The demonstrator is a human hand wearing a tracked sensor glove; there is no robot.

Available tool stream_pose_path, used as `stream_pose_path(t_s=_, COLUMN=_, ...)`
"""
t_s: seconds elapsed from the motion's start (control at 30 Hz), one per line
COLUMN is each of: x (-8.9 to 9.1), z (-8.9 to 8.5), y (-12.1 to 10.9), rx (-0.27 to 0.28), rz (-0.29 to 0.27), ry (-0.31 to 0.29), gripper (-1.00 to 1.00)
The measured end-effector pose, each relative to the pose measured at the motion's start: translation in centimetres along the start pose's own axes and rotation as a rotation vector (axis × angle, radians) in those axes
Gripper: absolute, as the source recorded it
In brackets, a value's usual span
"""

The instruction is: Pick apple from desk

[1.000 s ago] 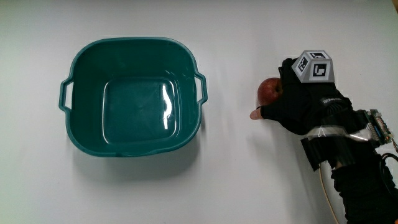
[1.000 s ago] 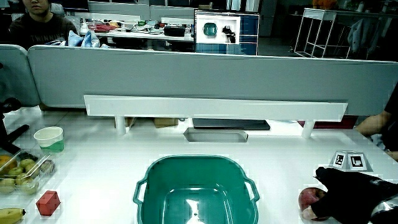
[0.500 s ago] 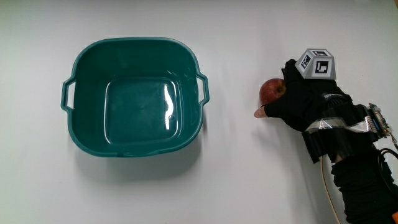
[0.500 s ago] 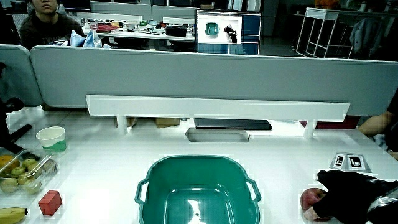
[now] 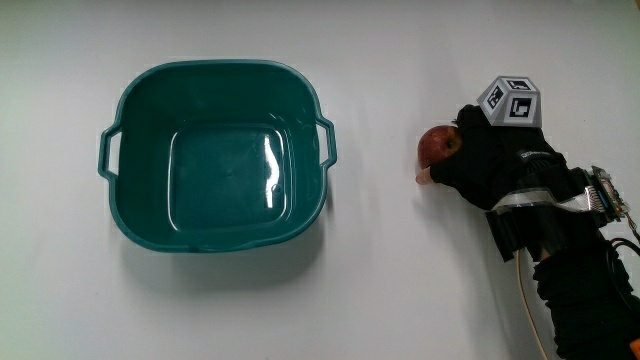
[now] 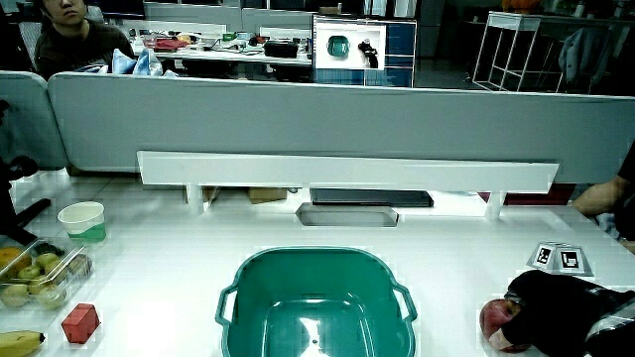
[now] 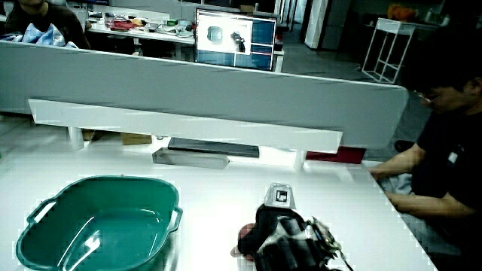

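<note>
A red apple [image 5: 435,146] rests on the white desk beside the teal basin [image 5: 145,95]. The gloved hand [image 5: 478,160] lies over the apple with its fingers curled around it; the patterned cube [image 5: 510,100] sits on its back. In both side views the apple [image 6: 493,318] [image 7: 245,241] peeks out from under the black glove [image 6: 556,302] [image 7: 275,226], still down on the desk. The forearm [image 5: 570,250] reaches in from the desk's edge nearest the person.
The teal basin [image 6: 316,302] [image 7: 90,226] has nothing in it. In a side view a cup [image 6: 81,220], a clear box of fruit [image 6: 35,273], a red cube [image 6: 79,322] and a banana [image 6: 18,342] lie by the basin. A low grey partition [image 6: 327,124] bounds the desk.
The thumb, which stuck out beside the apple, has curled in against it. The hand has closed tighter on the apple; the apple has not left the desk.
</note>
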Motion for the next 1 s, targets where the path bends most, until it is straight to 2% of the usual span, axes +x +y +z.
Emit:
stream_pose_path(t_s=0.07, x=0.0, z=0.0, y=0.0, rx=0.009, rz=0.006, ry=0.014, gripper=0.63)
stream_pose_path(t_s=0.2, x=0.1, z=0.0, y=0.0, rx=0.059, rz=-0.006, ry=-0.005, gripper=0.79)
stream_pose_path(t_s=0.37, x=-0.1, z=0.0, y=-0.2, rx=0.077, rz=0.032, ry=-0.013, gripper=1.0)
stream_pose_path(t_s=0.57, x=-0.4, z=0.0, y=-0.2, rx=0.088, rz=0.054, ry=-0.043, gripper=1.0)
stream_pose_path(t_s=0.6, x=-0.5, z=0.1, y=-0.5, rx=0.095, rz=0.072, ry=-0.04, gripper=1.0)
stream_pose_path(t_s=0.63, x=-0.5, z=0.1, y=-0.4, rx=0.103, rz=0.063, ry=-0.052, gripper=1.0)
stream_pose_path(t_s=0.7, x=-0.8, z=0.4, y=-0.7, rx=0.108, rz=0.086, ry=-0.048, gripper=1.0)
stream_pose_path(t_s=0.87, x=-2.6, z=2.2, y=-3.0, rx=0.165, rz=0.137, ry=-0.067, gripper=1.0)
stream_pose_path(t_s=0.93, x=-3.4, z=2.7, y=-3.8, rx=0.183, rz=0.152, ry=-0.099, gripper=1.0)
stream_pose_path(t_s=1.0, x=-4.2, z=3.4, y=-4.8, rx=0.197, rz=0.188, ry=-0.078, gripper=1.0)
